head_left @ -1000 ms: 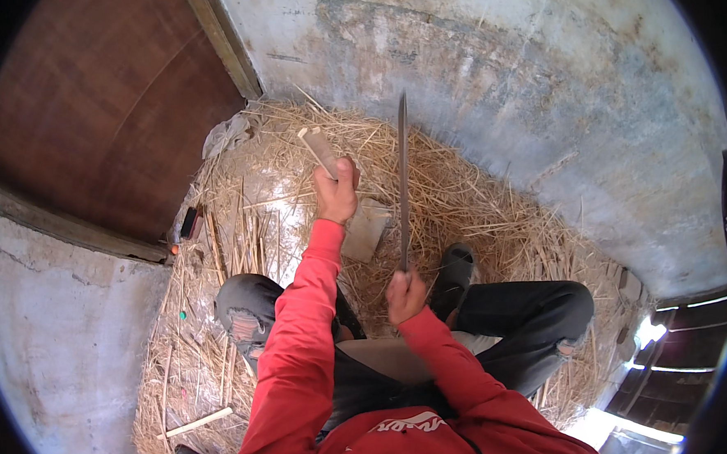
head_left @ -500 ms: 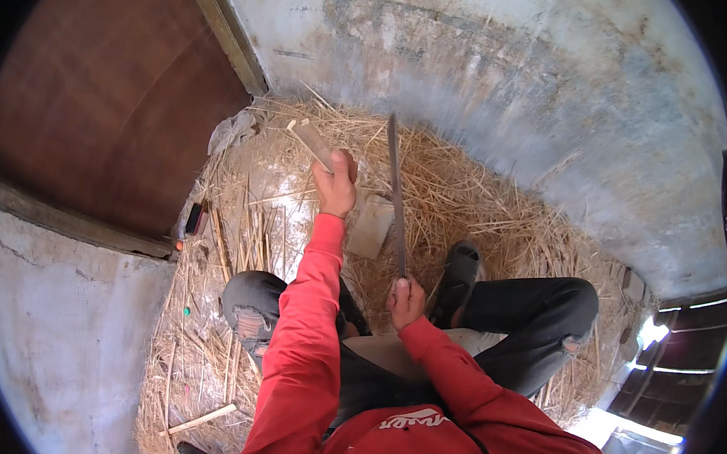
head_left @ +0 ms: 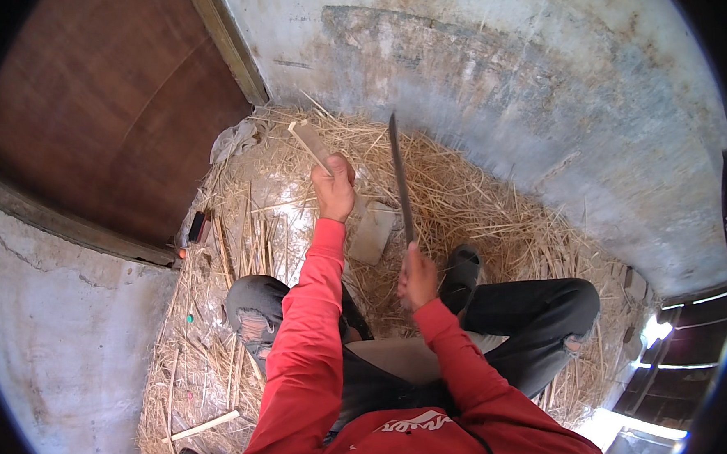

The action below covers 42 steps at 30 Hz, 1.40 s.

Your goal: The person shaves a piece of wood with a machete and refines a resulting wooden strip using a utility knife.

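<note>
My left hand [head_left: 334, 189] is closed around a short split bamboo piece [head_left: 308, 141], which slants up and to the left above the straw. Slightly blurred, my right hand [head_left: 418, 275] grips the lower end of a long machete [head_left: 399, 172]. The blade points away from me, nearly upright in the picture, its tip by the foot of the far wall. A gap separates blade and bamboo. Between my hands, a flat pale wooden block [head_left: 372, 233] lies on the floor, touched by neither. The machete's handle is mostly hidden in my fist.
Straw and thin shavings [head_left: 469, 197] cover the floor around my bent legs. Bamboo strips [head_left: 257, 241] lie to the left, with a single strip [head_left: 205, 425] nearer me. A grey wall [head_left: 520, 79] curves behind; a brown door panel [head_left: 110, 100] stands left. A dark sandal [head_left: 464, 267] is on my foot.
My right hand has moved forward and slightly right, and the machete now leans a little more to the left at its tip. The left hand and bamboo have barely moved.
</note>
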Tool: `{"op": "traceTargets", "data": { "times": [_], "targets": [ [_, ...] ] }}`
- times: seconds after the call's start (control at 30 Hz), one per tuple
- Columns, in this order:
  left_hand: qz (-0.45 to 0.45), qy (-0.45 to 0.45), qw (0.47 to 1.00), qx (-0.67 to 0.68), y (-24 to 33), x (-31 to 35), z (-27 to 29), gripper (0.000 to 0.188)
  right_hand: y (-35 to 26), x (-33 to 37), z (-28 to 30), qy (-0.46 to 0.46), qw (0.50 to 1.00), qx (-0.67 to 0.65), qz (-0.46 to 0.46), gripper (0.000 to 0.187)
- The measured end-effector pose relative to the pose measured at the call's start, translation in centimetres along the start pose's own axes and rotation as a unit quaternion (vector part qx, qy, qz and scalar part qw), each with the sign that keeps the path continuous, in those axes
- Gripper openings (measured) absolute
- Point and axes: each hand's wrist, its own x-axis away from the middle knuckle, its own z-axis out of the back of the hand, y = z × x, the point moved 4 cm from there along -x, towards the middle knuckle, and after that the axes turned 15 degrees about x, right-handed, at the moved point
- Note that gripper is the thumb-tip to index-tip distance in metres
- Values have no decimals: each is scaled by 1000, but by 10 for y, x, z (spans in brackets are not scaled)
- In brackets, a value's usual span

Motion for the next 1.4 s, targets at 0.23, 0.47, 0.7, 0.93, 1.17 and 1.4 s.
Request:
{"op": "traceTargets", "data": {
  "times": [0.23,0.47,0.7,0.93,1.17,1.4],
  "targets": [
    [-59,87,994,-18,3,12,-15,69,-69,3,14,-3,980,-126,156,55],
    [-66,92,993,-19,-7,12,-15,66,117,10,-7,-22,993,67,-98,59],
    [-60,106,991,-57,-13,6,0,65,-91,11,7,2,997,-50,66,59],
    [-11,74,996,-55,-13,4,-16,64,-103,37,10,-16,890,-299,343,54],
    [-70,120,990,-32,-21,-4,0,62,126,23,9,54,948,-158,-270,54],
    [-51,187,970,-146,-24,3,12,57,-119,21,45,40,952,-261,156,61]
  ]
}}
